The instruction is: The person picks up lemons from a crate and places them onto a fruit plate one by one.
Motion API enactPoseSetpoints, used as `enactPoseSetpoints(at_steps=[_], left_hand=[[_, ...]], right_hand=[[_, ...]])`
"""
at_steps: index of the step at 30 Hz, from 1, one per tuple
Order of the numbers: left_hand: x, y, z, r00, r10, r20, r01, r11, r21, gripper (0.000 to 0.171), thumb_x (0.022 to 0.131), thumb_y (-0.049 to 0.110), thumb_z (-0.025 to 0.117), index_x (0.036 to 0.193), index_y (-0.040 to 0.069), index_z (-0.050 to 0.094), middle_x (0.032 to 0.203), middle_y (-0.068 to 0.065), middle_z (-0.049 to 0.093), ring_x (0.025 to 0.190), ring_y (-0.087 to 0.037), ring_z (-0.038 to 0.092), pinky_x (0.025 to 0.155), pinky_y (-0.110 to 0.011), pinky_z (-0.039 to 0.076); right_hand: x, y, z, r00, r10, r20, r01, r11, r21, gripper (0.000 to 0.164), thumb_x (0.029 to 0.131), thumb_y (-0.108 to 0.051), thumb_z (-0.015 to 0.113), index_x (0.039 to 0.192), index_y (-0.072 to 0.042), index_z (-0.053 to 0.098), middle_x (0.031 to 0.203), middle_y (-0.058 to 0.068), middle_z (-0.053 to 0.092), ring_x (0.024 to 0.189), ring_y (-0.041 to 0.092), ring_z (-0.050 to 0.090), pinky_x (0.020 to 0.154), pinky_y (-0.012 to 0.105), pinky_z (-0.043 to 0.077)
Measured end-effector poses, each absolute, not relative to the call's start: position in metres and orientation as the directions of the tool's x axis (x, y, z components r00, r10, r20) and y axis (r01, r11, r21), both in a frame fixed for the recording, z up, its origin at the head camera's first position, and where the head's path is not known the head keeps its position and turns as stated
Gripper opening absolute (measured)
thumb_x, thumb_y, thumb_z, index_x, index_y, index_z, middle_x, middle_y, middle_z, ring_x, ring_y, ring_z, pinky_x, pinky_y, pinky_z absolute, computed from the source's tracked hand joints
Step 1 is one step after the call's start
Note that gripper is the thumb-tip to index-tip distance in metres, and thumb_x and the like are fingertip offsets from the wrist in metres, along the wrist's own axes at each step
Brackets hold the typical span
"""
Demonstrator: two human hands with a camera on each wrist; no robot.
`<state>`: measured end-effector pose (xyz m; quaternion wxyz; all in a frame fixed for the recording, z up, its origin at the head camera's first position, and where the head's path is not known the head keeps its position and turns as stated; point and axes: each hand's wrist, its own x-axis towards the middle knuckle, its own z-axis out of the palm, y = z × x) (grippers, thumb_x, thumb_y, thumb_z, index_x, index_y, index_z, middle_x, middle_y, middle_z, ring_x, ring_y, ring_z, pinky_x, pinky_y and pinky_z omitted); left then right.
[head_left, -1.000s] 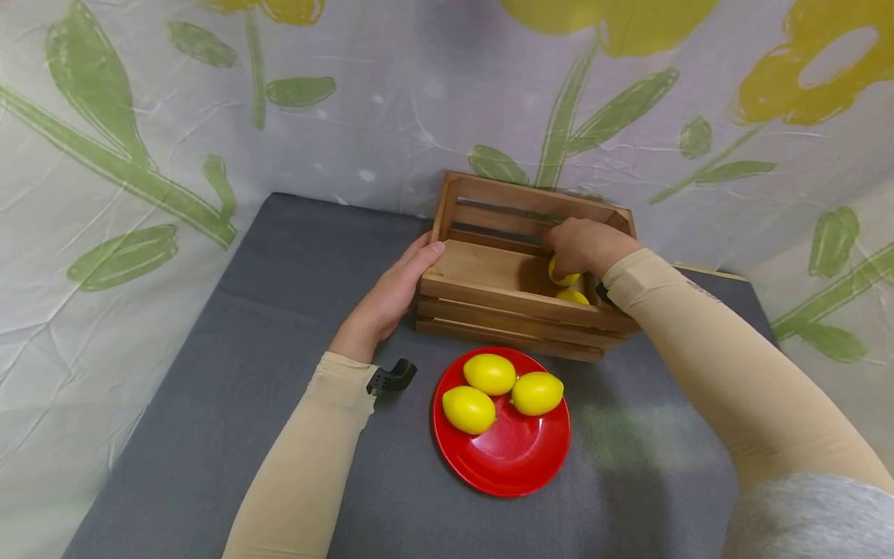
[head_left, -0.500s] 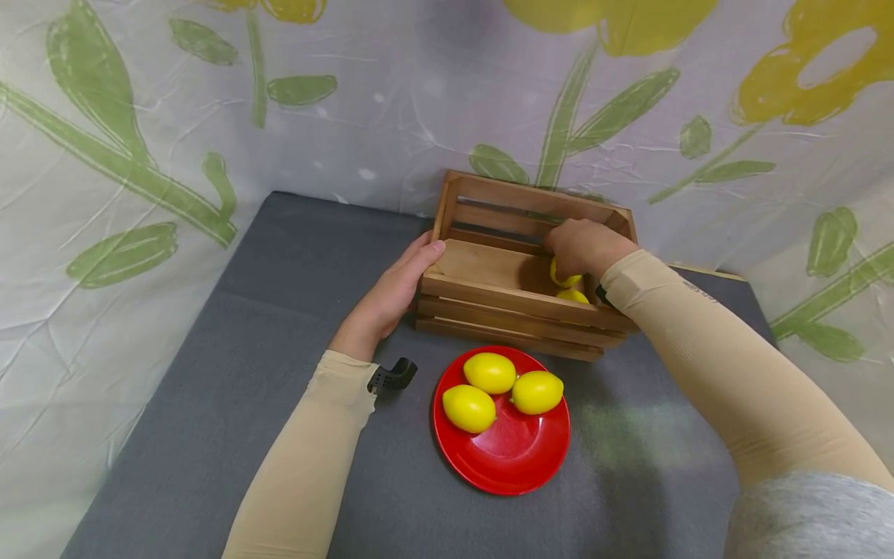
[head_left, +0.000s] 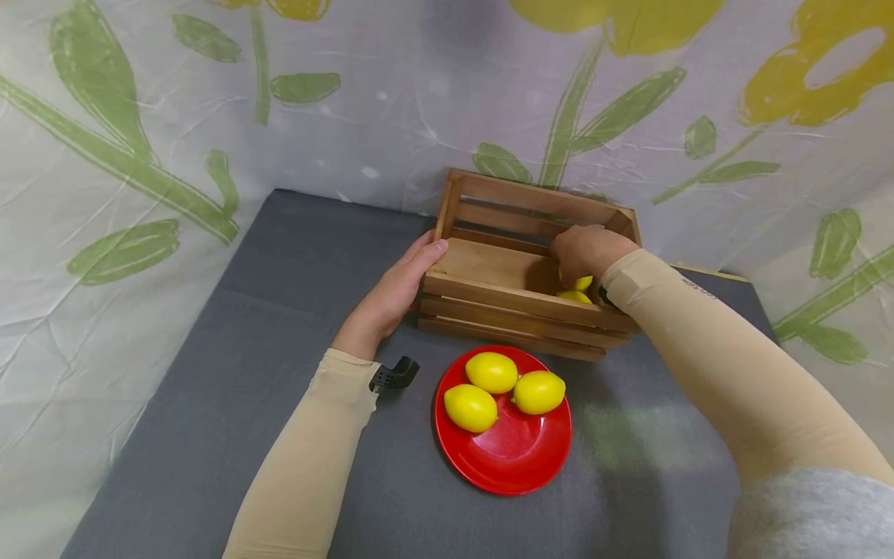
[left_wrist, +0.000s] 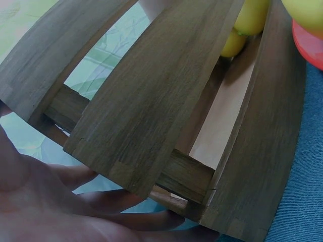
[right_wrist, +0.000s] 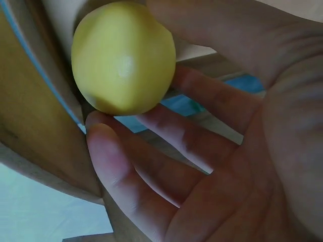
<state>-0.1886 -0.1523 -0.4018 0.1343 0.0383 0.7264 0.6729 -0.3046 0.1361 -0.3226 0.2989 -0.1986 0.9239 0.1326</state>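
A slatted wooden crate (head_left: 517, 307) stands near the back of the table. My left hand (head_left: 387, 299) rests against its left end, thumb at the top edge; in the left wrist view the fingers (left_wrist: 121, 199) lie along the outside, nearly straight. My right hand (head_left: 592, 252) reaches into the crate's right part and holds a lemon (right_wrist: 123, 60) between thumb and fingers. Another lemon (head_left: 575, 296) lies in the crate just in front of it. Three lemons, one of them this lemon (head_left: 471, 408), sit on a red plate (head_left: 513, 466) before the crate.
The dark grey table (head_left: 279, 310) runs out to both sides of the crate. Close behind it hangs a pale cloth (head_left: 391, 101) printed with flowers. A black wrist strap piece (head_left: 394, 374) sticks out from the left sleeve, near the plate.
My right hand has shifted slightly right inside the crate, and the lemon in it sits a little lower and closer to the other lemon. The left hand, crate and plate hold their places.
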Motion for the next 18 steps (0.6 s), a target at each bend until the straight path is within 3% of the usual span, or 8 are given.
enactPoseSetpoints(at_steps=[9,18], left_hand=[[-0.1892,-0.1485,-0.4013,-0.961,0.233,-0.147,-0.126,0.103,0.987,0.089,0.106,0.069,0.045,0.176,0.025,0.011,0.183,0.004,0.010,0.169,-0.023,0.010,0.136,-0.060,0.008],[-0.1894,-0.1458,-0.4002,-0.959,0.241,-0.145,-0.124,0.100,0.987,0.089,0.107,0.067,0.045,0.176,0.024,0.010,0.184,0.003,0.010,0.169,-0.023,0.009,0.136,-0.060,0.009]], right_hand=[[-0.3061,0.1407,-0.3260,-0.711,-0.276,-0.647,-0.468,0.872,0.142,0.018,0.085,-0.001,0.071,0.102,-0.006,0.066,0.103,0.011,0.063,0.083,0.024,0.052,0.067,0.035,0.043],[-0.3062,0.1437,-0.3302,-0.694,-0.300,-0.655,-0.506,0.850,0.146,0.033,0.080,-0.003,0.079,0.111,-0.006,0.069,0.111,0.010,0.066,0.090,0.024,0.054,0.075,0.037,0.049]])
